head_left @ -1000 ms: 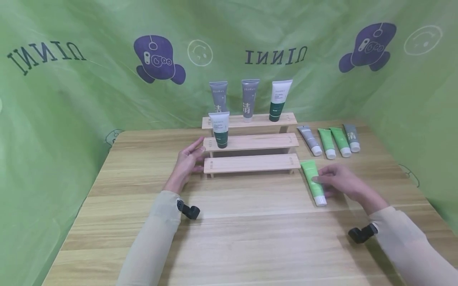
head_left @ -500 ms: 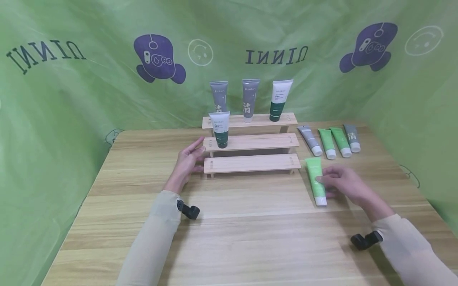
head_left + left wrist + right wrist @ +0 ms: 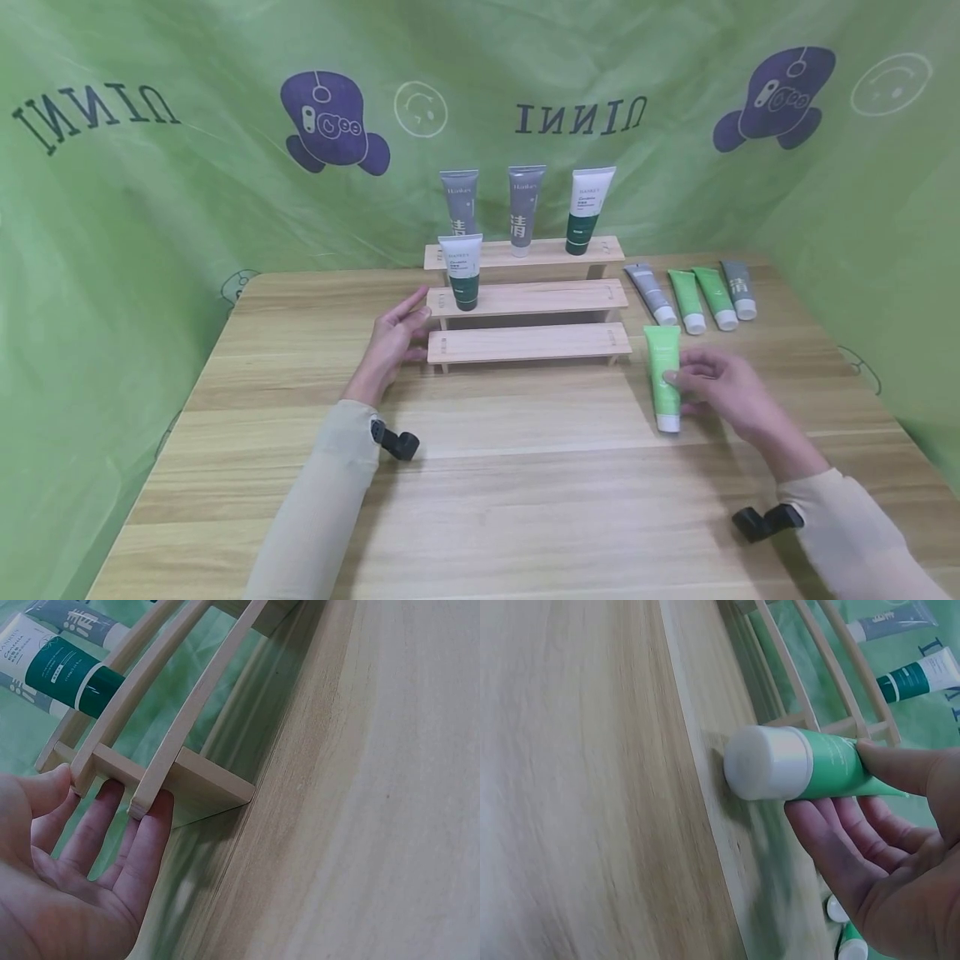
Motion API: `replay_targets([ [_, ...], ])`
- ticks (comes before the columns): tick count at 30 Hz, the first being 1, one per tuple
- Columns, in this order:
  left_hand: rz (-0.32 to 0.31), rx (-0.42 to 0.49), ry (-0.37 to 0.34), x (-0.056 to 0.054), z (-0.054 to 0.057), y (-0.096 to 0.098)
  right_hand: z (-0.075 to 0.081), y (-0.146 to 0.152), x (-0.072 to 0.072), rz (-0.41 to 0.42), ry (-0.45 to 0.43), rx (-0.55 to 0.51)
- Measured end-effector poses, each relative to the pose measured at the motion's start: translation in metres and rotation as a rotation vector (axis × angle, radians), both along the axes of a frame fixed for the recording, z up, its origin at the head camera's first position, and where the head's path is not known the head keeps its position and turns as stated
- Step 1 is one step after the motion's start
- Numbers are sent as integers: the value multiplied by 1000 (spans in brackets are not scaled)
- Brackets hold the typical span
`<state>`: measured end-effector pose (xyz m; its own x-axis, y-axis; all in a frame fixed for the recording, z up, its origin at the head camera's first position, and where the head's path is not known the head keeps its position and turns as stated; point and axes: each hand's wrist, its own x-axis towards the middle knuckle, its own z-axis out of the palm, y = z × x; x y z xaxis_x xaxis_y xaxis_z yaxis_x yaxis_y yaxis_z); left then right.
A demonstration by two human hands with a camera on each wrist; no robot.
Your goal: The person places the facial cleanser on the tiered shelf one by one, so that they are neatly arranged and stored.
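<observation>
Head view shows the right hand (image 3: 716, 383) pinching a light-green squeeze tube (image 3: 664, 375) with a white cap around its middle, between thumb and fingers, just off the right end of a three-step wooden display rack (image 3: 528, 343). The right wrist view has the cap pointing down and seemingly clear of the wooden tabletop (image 3: 480, 500). The left hand (image 3: 392, 343) holds the rack's left end, thumb and fingertips against the board ends. The likeliest trouble is toppling: a white-and-dark-green tube (image 3: 462, 271) stands cap-down on the middle board, near its left end and close to that hand, so a nudge or tug there could shake it over. The left grey tube (image 3: 461, 200), the middle grey tube (image 3: 522, 208) and another white-and-dark-green tube (image 3: 588, 208) on the back board share the same narrow footing. The held tube could swivel if the thumb pressure slackens, since its ends are unsupported. Swung left too low, it could clip the front board's corner and jog everything standing above.
</observation>
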<state>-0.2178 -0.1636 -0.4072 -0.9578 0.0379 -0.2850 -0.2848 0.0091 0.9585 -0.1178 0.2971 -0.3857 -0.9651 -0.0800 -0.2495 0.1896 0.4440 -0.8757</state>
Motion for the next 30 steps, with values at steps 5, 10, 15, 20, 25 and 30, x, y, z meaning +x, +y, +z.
replay_targets([
  [5, 5, 3, 7, 0, 0, 0, 0, -6, 2, -26, 31, -20],
  [10, 5, 8, 9, 0, 0, 1, 0, -11, 3, -28, 56, -52],
  [15, 4, 29, 7, 1, 0, 2, 1, -19, 4, -20, 83, -79],
  [20, 3, 22, 8, 1, 0, 2, 4, -29, 3, -20, 139, -121],
  [25, 3, 11, 7, 1, 0, 2, 11, -41, -1, -16, 179, -164],
  [30, -1, 10, 7, 1, 0, 1, 18, -56, -6, -22, 194, -211],
])
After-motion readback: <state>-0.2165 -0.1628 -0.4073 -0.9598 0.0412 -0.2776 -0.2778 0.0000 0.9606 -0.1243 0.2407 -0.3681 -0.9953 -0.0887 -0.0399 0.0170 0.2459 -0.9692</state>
